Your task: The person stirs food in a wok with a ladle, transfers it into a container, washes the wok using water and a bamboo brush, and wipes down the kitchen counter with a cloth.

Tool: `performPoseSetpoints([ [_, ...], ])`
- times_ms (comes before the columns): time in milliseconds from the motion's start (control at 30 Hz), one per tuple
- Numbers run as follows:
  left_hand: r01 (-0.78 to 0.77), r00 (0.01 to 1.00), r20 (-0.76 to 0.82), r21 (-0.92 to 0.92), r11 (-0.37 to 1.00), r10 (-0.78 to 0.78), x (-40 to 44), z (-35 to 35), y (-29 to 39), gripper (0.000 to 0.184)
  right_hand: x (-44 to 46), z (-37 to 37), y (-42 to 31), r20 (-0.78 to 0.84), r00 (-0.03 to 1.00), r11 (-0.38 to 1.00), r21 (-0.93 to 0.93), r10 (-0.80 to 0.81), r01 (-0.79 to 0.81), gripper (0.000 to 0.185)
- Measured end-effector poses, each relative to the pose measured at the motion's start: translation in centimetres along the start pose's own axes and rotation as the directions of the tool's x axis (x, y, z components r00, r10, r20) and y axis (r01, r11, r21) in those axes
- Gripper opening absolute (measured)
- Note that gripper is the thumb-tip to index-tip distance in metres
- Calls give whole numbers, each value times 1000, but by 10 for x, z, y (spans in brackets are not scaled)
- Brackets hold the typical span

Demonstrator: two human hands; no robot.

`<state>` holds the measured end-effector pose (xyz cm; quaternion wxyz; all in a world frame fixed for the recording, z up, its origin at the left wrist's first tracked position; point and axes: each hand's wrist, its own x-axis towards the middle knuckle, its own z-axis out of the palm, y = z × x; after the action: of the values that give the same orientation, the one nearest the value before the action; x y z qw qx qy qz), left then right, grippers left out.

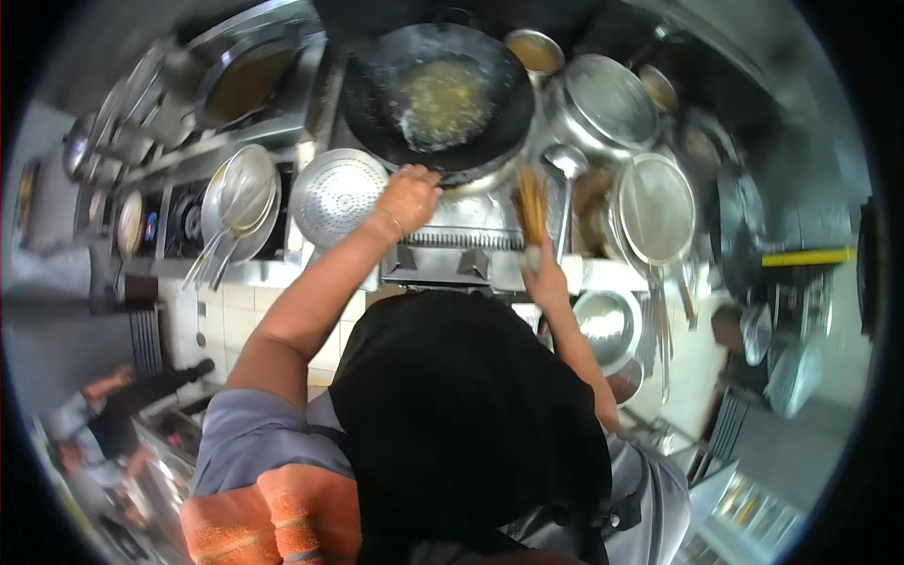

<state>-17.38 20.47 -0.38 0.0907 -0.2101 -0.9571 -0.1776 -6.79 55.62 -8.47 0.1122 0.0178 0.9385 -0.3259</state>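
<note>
A commercial kitchen is indicated by the large wok [439, 94] set on a steel range [471, 212], the gas burner [189, 222] at left, the mesh strainer [656, 209] laid at right and the perforated strainer [337, 198].

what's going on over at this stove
A person's left hand is at the near rim of a large round black metal wok holding yellowish liquid. Their right hand grips a tan brush of bundled sticks, outside the wok. A round silver perforated strainer sits to its left.
</note>
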Motion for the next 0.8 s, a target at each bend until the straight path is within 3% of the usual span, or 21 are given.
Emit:
performPoseSetpoints([
  [67,26,998,-56,16,1000,-25,-7,12,-2,30,-25,-26,4,191,972,987,-107,136,-117,90],
  [167,61,996,-78,98,993,-53,-6,10,8,23,-7,-80,37,387,917,991,57,93,-124,90],
  [233,86,994,-83,99,991,-78,-6,13,4,22,7,-132,-2,330,939,984,172,-93,38,86],
  [300,73,996,-58,119,990,-67,-6,21,-3,24,24,-174,-66,150,940,941,193,-308,277,82],
  [400,63,993,-110,101,993,-52,-9,18,-2,27,67,-183,-167,52,941,938,-79,-333,337,66],
  [533,83,986,-147,23,996,-79,-18,11,-6,32,177,-99,-252,330,832,814,-236,-446,530,61],
  [567,60,984,-167,-26,998,-64,-19,14,-10,34,190,-76,-296,422,880,899,-266,-215,348,60],
  [600,34,982,-185,-81,996,-49,-20,17,-13,36,199,-56,-333,496,867,935,-322,36,146,59],
  [633,49,988,-141,-106,993,-64,-22,10,-12,38,220,-39,-343,501,864,931,-332,37,154,59],
  [667,54,986,-150,-112,992,-70,-22,11,-15,38,248,-17,-345,413,911,971,-222,12,88,57],
  [700,19,976,-213,-137,990,-49,-25,15,-17,40,256,-6,-349,318,948,995,-100,8,26,56],
  [733,-18,963,-267,-165,986,-27,-31,19,-16,42,254,-4,-337,319,947,994,-109,22,13,56],
  [767,-25,985,-170,-239,971,-16,-32,16,-17,46,241,-8,-328,364,918,954,-186,-156,236,53],
  [800,-44,979,-205,-223,974,-3,-32,23,-20,46,231,-7,-326,433,834,849,-239,-342,471,51],
])
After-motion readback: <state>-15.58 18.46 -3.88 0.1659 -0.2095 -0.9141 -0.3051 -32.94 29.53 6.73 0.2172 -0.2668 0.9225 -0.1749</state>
